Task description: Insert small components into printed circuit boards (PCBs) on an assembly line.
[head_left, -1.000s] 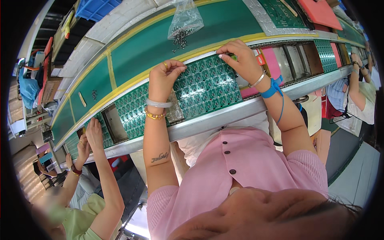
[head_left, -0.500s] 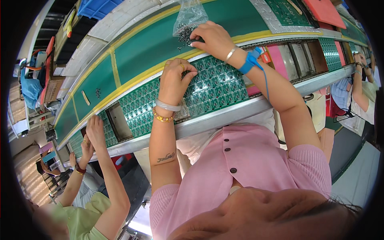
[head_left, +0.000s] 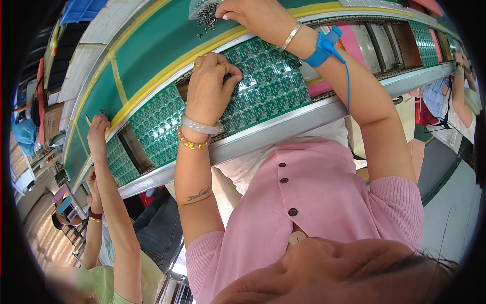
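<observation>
The right hand (head_left: 263, 20) has just left the green circuit board (head_left: 278, 86) and gone up to the small dark parts (head_left: 206, 19). A second ago, both hands were at the top edge of the board. Now the right thumb and finger are close together at the side of the pile, just by the clear bag (head_left: 194, 8). It is too small to tell if they pinch a part.

The left hand (head_left: 207, 91) has stayed over the left side of the board, its fingers bent and the thumb near a fingertip. What it holds, if anything, cannot be told.

So the two hands seem to share the work: one by the board, one at the parts. The board lies flat in the line, by the metal rail (head_left: 263, 133). A co-worker's hand (head_left: 98, 134) has also moved up, to the green mat (head_left: 167, 55).
</observation>
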A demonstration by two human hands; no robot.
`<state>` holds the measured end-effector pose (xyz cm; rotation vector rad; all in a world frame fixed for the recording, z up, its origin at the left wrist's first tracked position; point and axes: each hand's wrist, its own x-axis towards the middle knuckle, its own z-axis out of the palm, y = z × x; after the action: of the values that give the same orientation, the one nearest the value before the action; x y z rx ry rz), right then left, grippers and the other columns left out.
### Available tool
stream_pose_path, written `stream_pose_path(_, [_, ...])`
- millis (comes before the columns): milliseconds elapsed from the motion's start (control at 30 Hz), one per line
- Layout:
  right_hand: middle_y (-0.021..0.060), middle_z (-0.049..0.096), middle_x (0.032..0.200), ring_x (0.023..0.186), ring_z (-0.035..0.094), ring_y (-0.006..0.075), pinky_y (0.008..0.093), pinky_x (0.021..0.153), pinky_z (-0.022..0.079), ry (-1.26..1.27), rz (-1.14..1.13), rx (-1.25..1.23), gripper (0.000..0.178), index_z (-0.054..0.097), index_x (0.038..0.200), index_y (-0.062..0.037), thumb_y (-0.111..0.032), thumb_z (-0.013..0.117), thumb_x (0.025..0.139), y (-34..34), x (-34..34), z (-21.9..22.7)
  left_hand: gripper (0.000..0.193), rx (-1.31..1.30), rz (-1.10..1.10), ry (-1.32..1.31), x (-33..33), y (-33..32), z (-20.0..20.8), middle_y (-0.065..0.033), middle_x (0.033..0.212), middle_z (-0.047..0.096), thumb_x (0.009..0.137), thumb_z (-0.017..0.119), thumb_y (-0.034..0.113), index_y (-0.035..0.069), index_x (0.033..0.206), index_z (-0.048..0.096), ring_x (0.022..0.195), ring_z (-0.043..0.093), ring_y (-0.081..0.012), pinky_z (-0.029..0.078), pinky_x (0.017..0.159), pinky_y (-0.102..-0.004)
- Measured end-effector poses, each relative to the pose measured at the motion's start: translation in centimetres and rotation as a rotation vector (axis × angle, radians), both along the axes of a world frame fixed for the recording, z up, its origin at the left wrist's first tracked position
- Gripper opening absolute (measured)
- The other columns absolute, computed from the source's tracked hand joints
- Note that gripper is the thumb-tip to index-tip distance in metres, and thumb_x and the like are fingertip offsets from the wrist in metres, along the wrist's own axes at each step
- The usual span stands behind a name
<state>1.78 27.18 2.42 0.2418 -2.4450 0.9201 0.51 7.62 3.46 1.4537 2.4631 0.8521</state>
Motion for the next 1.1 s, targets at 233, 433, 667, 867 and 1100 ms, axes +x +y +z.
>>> stream_pose_path(233, [0.0153,0.062,0.082,0.081,0.058,0.0326,0.0399,0.072,0.046,-0.033,-0.038,-0.024,0.007,0.061,0.083,-0.0034,-0.009,0.056,0.081,0.3,0.1,0.2,0.01,0.005,-0.001,0.011,0.4,0.5,-0.3,-0.0105,0.084,0.055,0.067,0.07,0.006,0.004,0.075,0.067,0.084,0.05,-0.0303,0.042,0.075,-0.0376])
stream_pose_path(433, [0.0142,0.06,0.079,0.079,0.058,0.0322,0.0395,0.071,0.047,-0.125,-0.252,0.374,0.007,0.06,0.082,-0.0037,-0.009,0.058,0.08,-1.0,2.1,4.4,0.011,-0.011,-0.014,0.038,0.4,0.6,-0.2,-0.0098,0.085,0.055,0.066,0.071,0.007,0.004,0.076,0.067,0.084,0.049,-0.0295,0.042,0.076,-0.0371])
stream_pose_path(667, [0.0098,0.058,0.086,0.086,0.054,0.0295,0.0371,0.074,0.044,-0.143,0.007,-0.209,0.007,0.06,0.08,-0.0063,-0.012,0.062,0.076,-1.6,5.1,3.4,0.013,0.036,-0.027,0.016,0.0,0.0,0.7,-0.0088,0.086,0.058,0.068,0.073,0.012,0.006,0.078,0.068,0.085,0.05,-0.0284,0.043,0.076,-0.0356])
stream_pose_path(867, [0.0027,0.059,0.09,0.092,0.054,0.0227,0.0334,0.075,0.046,-0.132,-0.005,0.015,0.01,0.062,0.081,-0.0086,-0.014,0.066,0.074,-2.4,8.8,-0.7,0.018,-0.014,0.357,0.223,-4.0,-4.2,2.1,-0.0098,0.085,0.062,0.077,0.068,0.022,0.006,0.081,0.07,0.083,0.053,-0.0299,0.042,0.076,-0.0372])
stream_pose_path(1100, [0.0046,0.058,0.092,0.091,0.052,0.0255,0.0357,0.08,0.043,-0.145,-0.021,0.167,0.009,0.061,0.08,-0.0072,-0.012,0.065,0.073,-2.7,8.5,-1.0,0.031,-0.268,0.38,0.155,-4.3,-4.3,1.0,-0.0138,0.082,0.062,0.081,0.063,0.032,0.002,0.081,0.07,0.082,0.054,-0.0344,0.044,0.074,-0.0399])
